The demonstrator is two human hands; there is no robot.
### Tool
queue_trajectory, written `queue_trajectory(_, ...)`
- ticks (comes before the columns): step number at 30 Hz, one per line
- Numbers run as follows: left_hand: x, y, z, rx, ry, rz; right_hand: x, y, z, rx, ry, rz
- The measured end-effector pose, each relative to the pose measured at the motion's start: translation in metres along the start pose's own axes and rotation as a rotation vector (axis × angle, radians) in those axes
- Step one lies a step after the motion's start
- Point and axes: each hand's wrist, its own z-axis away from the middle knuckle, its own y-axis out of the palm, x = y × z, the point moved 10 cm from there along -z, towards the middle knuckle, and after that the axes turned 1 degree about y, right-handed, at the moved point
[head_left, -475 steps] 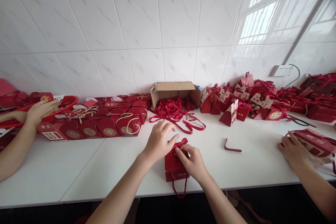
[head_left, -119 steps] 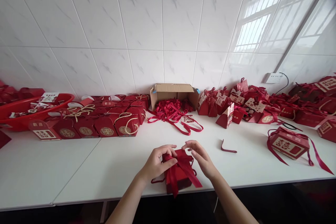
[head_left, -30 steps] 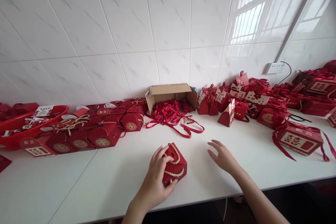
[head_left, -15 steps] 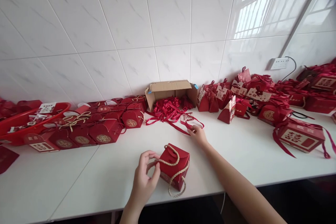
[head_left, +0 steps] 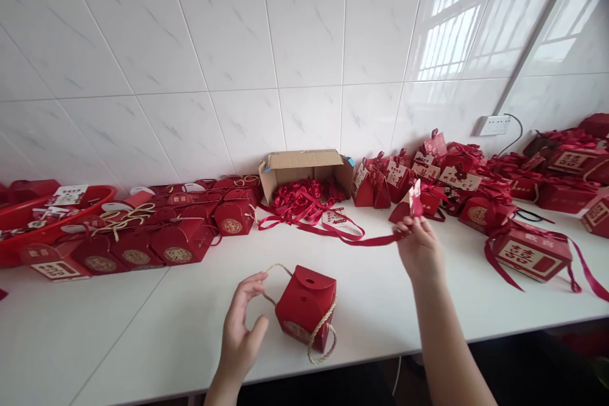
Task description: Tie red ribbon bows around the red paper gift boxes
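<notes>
A small red gift box (head_left: 307, 301) stands near the table's front edge, its lid flap folded over and a twisted gold rope handle (head_left: 328, 320) looping from its sides. Just left of it is my left hand (head_left: 243, 323), fingers curved and thumb apart; its fingertips meet the left loop of the rope. My right hand (head_left: 421, 247) is raised over the table to the right, closed on a red ribbon (head_left: 375, 241). That ribbon stretches leftward to a ribbon heap (head_left: 309, 193) spilling from an open cardboard box (head_left: 304, 158). A printed tag (head_left: 334, 218) lies beside the heap.
Rows of red gift boxes (head_left: 178, 244) and a red plastic basin (head_left: 102, 200) fill the left. Ribboned boxes (head_left: 476, 203) crowd the right, with one larger box (head_left: 533, 250) nearer. A tiled wall with a power socket (head_left: 492, 125) stands behind the white table (head_left: 143, 342).
My right hand has moved right and up, drawing the ribbon out from the heap. My left hand has shifted left from the gift box, and the rope's left loop now swings out to that side.
</notes>
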Motion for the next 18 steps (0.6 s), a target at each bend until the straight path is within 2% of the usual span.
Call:
queue_trajectory(2,-0.025,0.02,0.001,0.221,0.13,-0.085,0.04,0.004,0.014,0.008,-0.059,-0.024)
queue_trajectory(4,-0.036,0.035,0.003,0.343,0.174,-0.183,0.079,0.015,0.031,0.053,-0.166,-0.028)
queue_trajectory(6,-0.038,0.047,0.003,0.4,0.19,-0.265,0.109,0.023,0.048,0.056,-0.267,0.011)
queue_trajectory(9,-0.032,0.056,0.004,0.392,0.163,-0.338,0.132,0.027,0.073,0.035,-0.382,0.095)
queue_trajectory(11,-0.028,0.055,0.006,0.309,0.106,-0.365,0.134,0.025,0.086,0.013,-0.423,0.154)
queue_trajectory(13,-0.031,0.051,0.011,0.192,0.086,-0.388,0.123,0.022,0.095,-0.012,-0.391,0.234)
queue_trajectory(16,-0.05,0.046,0.024,0.063,0.15,-0.386,0.079,0.022,0.103,0.027,-0.165,0.385)
queue_trajectory(18,-0.06,0.043,0.03,0.038,0.188,-0.353,0.044,0.027,0.11,0.085,-0.008,0.463)
